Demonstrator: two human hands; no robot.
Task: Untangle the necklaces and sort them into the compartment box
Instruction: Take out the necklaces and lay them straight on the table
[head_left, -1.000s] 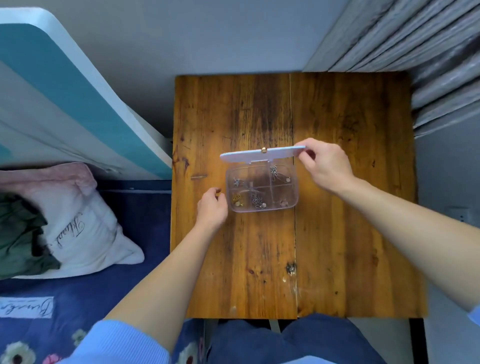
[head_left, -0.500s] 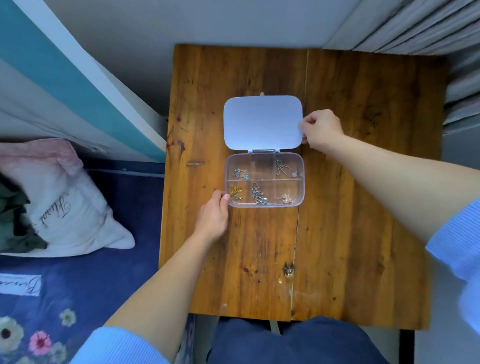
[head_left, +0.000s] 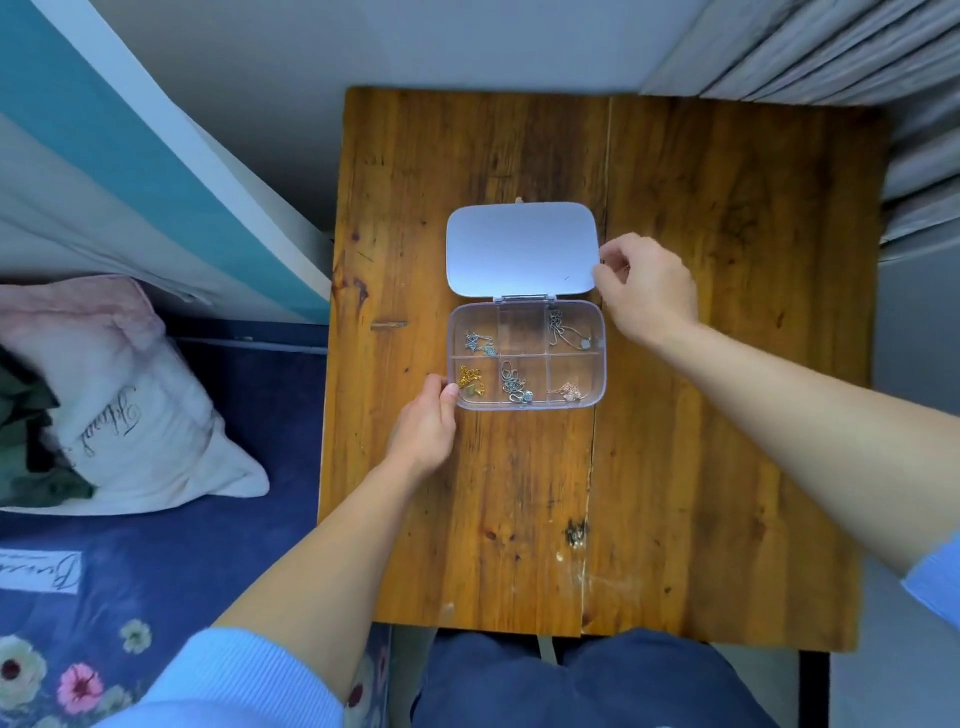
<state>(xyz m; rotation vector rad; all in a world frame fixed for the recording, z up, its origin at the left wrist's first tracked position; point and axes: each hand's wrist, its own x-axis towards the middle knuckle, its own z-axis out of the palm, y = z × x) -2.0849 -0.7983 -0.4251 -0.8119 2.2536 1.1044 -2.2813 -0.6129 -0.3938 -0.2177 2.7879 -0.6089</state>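
Fingers of right hand pinch lid; left hand steadies box.

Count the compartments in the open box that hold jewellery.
5 of six: far left, far right, near left, near middle, near right. Far middle looks empty.

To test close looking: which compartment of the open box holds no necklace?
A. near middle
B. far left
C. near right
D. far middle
D: the far middle compartment of the box shows only clear plastic; the other five each hold a necklace.
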